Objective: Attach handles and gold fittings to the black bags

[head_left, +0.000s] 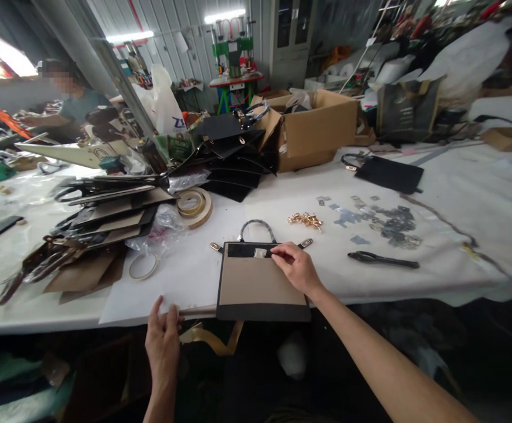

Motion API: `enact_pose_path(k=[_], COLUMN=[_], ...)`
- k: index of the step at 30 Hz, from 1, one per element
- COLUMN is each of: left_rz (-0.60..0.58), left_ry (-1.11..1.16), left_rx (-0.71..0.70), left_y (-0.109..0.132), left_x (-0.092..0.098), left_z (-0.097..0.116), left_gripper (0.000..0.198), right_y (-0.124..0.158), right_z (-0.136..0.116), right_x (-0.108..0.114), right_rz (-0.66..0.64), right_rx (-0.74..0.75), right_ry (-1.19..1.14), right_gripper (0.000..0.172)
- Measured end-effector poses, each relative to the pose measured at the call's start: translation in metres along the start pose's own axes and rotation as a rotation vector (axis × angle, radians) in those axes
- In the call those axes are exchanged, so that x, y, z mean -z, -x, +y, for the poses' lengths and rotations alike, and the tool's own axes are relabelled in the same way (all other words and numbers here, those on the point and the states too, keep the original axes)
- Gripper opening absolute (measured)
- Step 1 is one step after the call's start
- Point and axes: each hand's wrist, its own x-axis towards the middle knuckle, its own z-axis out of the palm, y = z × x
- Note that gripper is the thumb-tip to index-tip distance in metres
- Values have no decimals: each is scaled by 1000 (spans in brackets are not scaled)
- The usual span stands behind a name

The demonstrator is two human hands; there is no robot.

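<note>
A flat handbag panel (260,282) lies on a white sheet at the table's front edge, tan in the middle with black bands at top and bottom. A braided dark handle (258,229) arches from its top edge, and metal-tipped tabs stick out at both upper corners. My right hand (295,267) presses on the panel's upper right, fingertips beside a small pale patch (260,253). My left hand (163,335) rises at the table edge, its thumb against a tan strip (196,311) that runs out from the panel's lower left.
Stacks of dark bag parts with brown card (92,241) and a roll of tape (194,207) lie left. To the right are gold fittings (305,220), scattered metal pieces (388,226) and black pliers (383,259). A cardboard box (313,132) stands behind. A co-worker (79,103) sits far left.
</note>
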Motion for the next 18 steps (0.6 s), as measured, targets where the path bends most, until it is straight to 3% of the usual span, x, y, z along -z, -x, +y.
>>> enact_pose_path(k=[3,7,9,11,13,15,16,18], left_rz=[12,-57,-83,-17,150,266,249,48], left_ry=[-139,-346,-419,-500,-528,-443,-370,-215], left_rx=[25,69,135,152,29,-189,-295,-472], left_y=[-2,-9,-10,-9,-6,0,4,11], left_x=[0,13,21,27,27,17,8,-19], left_z=[2,8,13,20,31,50,62,90], left_gripper=[80,77,83,96,97,78,65,42], right_y=[0,0,0,-1,-1,-1,-1,0], right_z=[0,0,-2,-4,-6,-6,-5,-2], right_x=[-1,-2,-2,-2,-3,-4,-5,-8], right_rz=[8,11,-3,-32,-62,-86,-94,-105], right_rx=[-3,5,6,1,0,3,6,24], right_ry=[-10,7,29,67,120,180,207,251], right_gripper=[11,12,15,19,24,31,35,41])
